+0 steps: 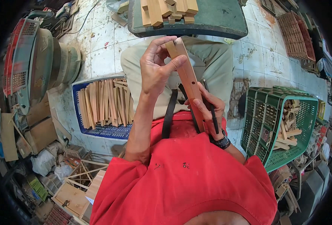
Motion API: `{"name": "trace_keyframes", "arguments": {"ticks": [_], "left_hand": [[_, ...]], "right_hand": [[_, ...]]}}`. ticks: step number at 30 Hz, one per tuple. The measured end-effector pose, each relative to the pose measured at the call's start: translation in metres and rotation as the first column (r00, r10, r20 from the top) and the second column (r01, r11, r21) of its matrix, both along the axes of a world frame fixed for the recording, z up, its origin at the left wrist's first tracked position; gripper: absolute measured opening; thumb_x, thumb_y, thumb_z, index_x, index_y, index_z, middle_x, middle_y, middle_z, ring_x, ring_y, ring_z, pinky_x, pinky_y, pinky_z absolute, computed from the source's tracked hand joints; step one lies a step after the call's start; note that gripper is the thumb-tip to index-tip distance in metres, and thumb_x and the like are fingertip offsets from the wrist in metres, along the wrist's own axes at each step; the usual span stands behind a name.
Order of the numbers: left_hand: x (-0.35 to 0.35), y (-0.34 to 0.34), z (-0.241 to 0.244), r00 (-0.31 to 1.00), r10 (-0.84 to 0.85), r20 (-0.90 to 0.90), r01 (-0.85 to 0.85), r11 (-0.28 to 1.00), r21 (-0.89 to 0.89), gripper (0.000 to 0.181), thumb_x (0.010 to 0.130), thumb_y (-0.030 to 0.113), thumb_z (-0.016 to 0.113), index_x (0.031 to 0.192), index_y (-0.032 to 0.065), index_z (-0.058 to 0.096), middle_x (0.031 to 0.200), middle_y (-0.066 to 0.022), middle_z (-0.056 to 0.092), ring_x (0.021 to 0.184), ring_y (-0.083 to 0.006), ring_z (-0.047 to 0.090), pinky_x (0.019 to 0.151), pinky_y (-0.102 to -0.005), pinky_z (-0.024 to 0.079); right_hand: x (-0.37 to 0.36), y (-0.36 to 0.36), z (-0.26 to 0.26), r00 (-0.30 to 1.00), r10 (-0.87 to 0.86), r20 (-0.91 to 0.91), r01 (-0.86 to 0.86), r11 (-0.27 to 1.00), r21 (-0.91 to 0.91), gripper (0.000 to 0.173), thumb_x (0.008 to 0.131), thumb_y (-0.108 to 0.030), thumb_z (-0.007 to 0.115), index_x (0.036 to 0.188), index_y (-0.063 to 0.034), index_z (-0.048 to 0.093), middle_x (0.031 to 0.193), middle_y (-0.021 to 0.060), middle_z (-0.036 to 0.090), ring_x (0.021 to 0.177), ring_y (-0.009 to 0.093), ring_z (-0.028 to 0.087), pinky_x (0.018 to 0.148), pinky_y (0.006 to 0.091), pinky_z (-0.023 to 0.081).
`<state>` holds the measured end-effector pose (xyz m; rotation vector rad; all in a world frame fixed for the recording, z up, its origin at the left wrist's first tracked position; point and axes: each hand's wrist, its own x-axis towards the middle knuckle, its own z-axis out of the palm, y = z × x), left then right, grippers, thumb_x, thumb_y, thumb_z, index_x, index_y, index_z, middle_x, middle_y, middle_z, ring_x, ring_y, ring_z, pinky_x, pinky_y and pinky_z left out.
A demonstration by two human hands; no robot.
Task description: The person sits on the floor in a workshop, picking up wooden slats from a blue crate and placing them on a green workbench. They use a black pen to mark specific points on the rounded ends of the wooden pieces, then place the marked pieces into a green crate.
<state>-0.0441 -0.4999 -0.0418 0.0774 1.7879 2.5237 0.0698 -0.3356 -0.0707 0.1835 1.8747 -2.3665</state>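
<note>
Over my lap, a long wooden strip (187, 76) slants from upper left to lower right, with one dark round hole in its face. A lengthwise line suggests two pieces laid together, but I cannot tell for sure. My left hand (161, 60) grips the strip's far end, thumb on top and fingers curled behind. Around its lower part closes my right hand (209, 102), with the thumb along the wood. A black pen (213, 112) also rests in the right hand, pointing down beside the strip.
Ahead, a green-topped stool or table (216, 17) bears several wooden blocks (166, 11). At left, a blue plastic crate (104, 133) holds wooden strips, near an electric fan (22, 62). A green crate (262, 121) with offcuts stands at right; a red-brown basket (295, 35) sits farther off.
</note>
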Motion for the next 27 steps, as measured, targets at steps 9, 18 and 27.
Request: {"name": "trace_keyframes", "arguments": {"ticks": [9, 18, 27], "left_hand": [[0.001, 0.000, 0.000, 1.000, 0.016, -0.014, -0.016, 1.000, 0.006, 0.047, 0.078, -0.003, 0.075, 0.121, 0.0029, 0.056, 0.107, -0.0078, 0.063, 0.098, -0.0150, 0.062, 0.076, -0.0260, 0.055], [0.019, 0.003, 0.032, 0.998, -0.013, -0.064, 0.015, 0.999, 0.030, 0.053, 0.075, -0.007, 0.075, 0.123, -0.0003, 0.052, 0.109, -0.0090, 0.060, 0.100, -0.0149, 0.059, 0.086, -0.0284, 0.053], [0.032, 0.002, 0.038, 0.994, -0.036, -0.104, 0.046, 0.994, 0.095, 0.050, 0.083, -0.002, 0.072, 0.127, 0.0011, 0.050, 0.116, -0.0087, 0.056, 0.106, -0.0148, 0.058, 0.087, -0.0270, 0.051]], "right_hand": [[-0.003, -0.001, 0.016, 0.994, 0.034, 0.103, -0.024, 0.995, -0.095, 0.049, 0.090, -0.010, 0.064, 0.136, -0.0011, 0.050, 0.098, 0.0144, 0.069, 0.083, 0.017, 0.067, 0.074, 0.0282, 0.054], [-0.022, 0.029, 0.022, 0.825, 0.445, 0.348, -0.213, 0.816, -0.537, 0.056, 0.082, -0.038, 0.068, 0.113, 0.0081, 0.059, 0.093, 0.0184, 0.068, 0.080, 0.022, 0.067, 0.073, 0.0311, 0.054], [-0.012, 0.036, 0.022, 0.814, 0.451, 0.366, -0.152, 0.774, -0.615, 0.059, 0.078, -0.024, 0.075, 0.125, 0.0038, 0.052, 0.102, 0.0206, 0.065, 0.094, 0.026, 0.066, 0.084, 0.0340, 0.053]]}}
